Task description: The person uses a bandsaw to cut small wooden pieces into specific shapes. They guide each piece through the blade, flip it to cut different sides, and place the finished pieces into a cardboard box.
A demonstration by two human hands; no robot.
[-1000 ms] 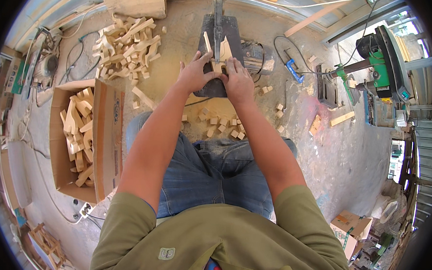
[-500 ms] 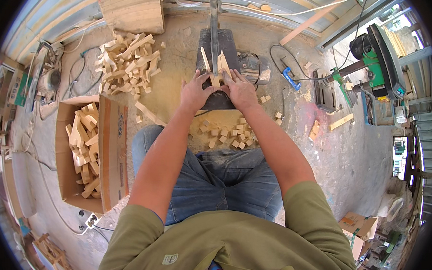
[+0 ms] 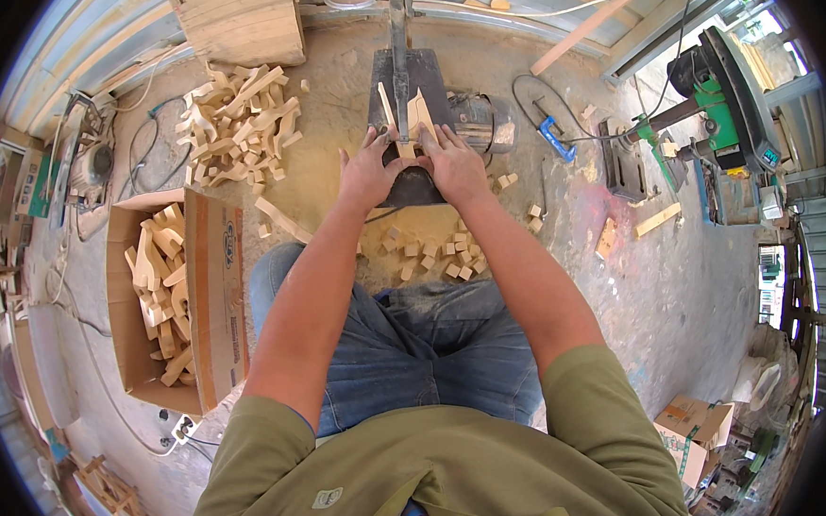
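A dark-topped power saw (image 3: 379, 71) with an upright metal arm (image 3: 398, 44) stands on the floor in front of my bent knees. A pale wooden piece (image 3: 422, 117) lies on its table, beside the lower end of that arm. To the left of the arm a slim strip of wood (image 3: 384, 105) shows; whether it joins the larger piece is hidden. My left hand (image 3: 368, 172) grips the near left part of the wood, thumb pointing inward. From the right, my right hand (image 3: 454, 171) presses its fingers on the same piece. The cutting spot itself cannot be made out.
Small wood offcuts (image 3: 429, 257) litter the dusty floor before my knees. Curved wooden parts form a pile (image 3: 241, 125) at the far left and fill a cardboard box (image 3: 217, 293). A motor (image 3: 483, 123), blue clamp (image 3: 555, 139) and green drill press (image 3: 714, 125) stand right.
The whole view has shifted slightly. Both hands stay on the wooden piece at the saw, with little visible movement.
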